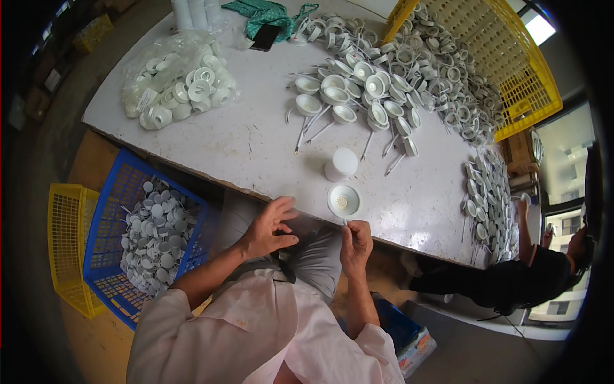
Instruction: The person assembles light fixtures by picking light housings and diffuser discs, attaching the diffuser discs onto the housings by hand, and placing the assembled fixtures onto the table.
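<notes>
A white, cup-shaped LED downlight (pixel 334 198) lies face up at the table's front edge, with a yellowish LED patch in its middle. My right hand (pixel 356 244) is closed in a pinch on its short lead, just below the rim. My left hand (pixel 272 224) hovers off the table edge to the left, its thumb and fingers apart and nothing in it. Right behind the downlight stands a short stack of round white discs (pixel 341 164). Farther back lies a spread of similar downlights (pixel 335 95) with their white leads trailing.
At the far left of the white table (pixel 256 137) sits a clear bag of white rings (pixel 185 86). A phone (pixel 266 38) and green cloth (pixel 265 13) lie behind. A tipped yellow crate (pixel 531 70) spills white ring-shaped parts. A blue basket (pixel 105 221) holds discs; a co-worker (pixel 511 281) is at right.
</notes>
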Tool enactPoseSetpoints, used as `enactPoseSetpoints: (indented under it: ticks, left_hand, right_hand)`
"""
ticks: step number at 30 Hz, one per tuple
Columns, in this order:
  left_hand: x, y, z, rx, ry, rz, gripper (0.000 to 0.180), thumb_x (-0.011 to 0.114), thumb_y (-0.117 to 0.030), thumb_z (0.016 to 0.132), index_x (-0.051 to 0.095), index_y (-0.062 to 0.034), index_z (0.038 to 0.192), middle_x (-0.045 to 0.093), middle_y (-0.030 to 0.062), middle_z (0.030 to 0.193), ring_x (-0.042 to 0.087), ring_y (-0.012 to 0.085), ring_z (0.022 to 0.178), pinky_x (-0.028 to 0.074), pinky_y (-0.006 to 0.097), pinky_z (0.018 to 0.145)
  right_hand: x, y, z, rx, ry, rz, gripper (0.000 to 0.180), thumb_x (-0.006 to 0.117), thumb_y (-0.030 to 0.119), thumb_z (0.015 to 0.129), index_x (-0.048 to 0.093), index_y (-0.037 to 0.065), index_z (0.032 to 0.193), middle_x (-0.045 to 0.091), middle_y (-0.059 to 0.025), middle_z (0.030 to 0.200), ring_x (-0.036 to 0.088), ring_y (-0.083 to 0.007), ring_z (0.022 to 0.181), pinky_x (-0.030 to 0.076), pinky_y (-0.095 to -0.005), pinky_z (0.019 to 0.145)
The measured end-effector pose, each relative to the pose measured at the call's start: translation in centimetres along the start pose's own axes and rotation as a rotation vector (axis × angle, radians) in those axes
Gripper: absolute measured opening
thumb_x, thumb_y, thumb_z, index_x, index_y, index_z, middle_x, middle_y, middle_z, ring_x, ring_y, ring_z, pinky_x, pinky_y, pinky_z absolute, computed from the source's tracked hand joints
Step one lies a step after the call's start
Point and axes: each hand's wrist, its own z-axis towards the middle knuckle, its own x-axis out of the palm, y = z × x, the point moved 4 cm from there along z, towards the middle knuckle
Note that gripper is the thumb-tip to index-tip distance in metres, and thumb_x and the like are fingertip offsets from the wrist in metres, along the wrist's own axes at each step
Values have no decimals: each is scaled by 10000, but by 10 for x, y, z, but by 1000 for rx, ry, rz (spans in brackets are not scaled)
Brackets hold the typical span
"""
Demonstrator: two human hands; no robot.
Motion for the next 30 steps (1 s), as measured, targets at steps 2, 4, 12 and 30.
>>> enactPoseSetpoints:
  ticks: [2,4,12,30]
  left_hand:
    - [18,-5,16,61,-23,-27,727,766,-102,713,357,-18,1308,474,178,1292,502,241,1164,451,332,891]
    - [22,-10,25,231,-72,377,751,805,-144,669,386,-13,1278,535,137,1194,534,205,1096,449,327,896]
    - [9,-13,14,171,-161,338,731,796,-126,693,366,20,1266,578,111,1106,584,171,1006,464,306,888]
    - [-28,-12,6,168,-367,213,737,809,-105,640,404,7,1245,552,127,1133,544,196,1049,435,319,914]
  right_hand:
    - [24,27,-4,-153,97,14,113,634,-38,784,578,-5,876,575,-113,800,567,-236,727,459,-295,641]
    - [40,38,-14,-146,159,44,112,639,-34,782,588,-3,877,581,-117,796,575,-244,721,463,-298,627]
    - [46,13,-33,208,407,128,120,590,97,874,637,-8,908,594,-83,666,570,-154,570,467,-298,557]
    - [23,-21,64,291,-43,117,232,677,213,830,578,7,869,573,-24,704,514,-104,580,450,-250,553]
